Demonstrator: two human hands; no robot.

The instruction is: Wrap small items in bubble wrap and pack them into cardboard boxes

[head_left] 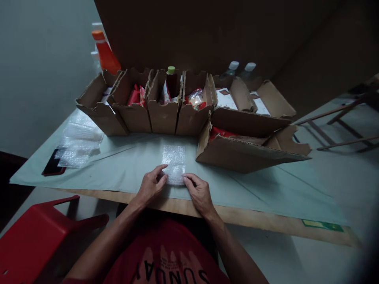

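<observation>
A small rectangular piece of clear bubble wrap point(174, 156) lies flat on the cloth-covered table, its near end between my hands. My left hand point(152, 183) grips its left edge, thumb and index finger curled at the near corner. On the opposite side, my right hand point(199, 191) pinches the near right edge between thumb and fingers. Whether anything is inside the bubble wrap, I cannot tell. More bubble wrap pieces point(78, 146) are piled at the left, partly covering a dark phone point(54, 163).
Several open cardboard bins point(164, 118) line the back, holding packets and boxes. Another cardboard box point(251, 154) stands front right. An orange bottle point(108, 55) and clear bottles point(233, 67) are behind the bins. A red plastic stool point(38, 236) is at lower left.
</observation>
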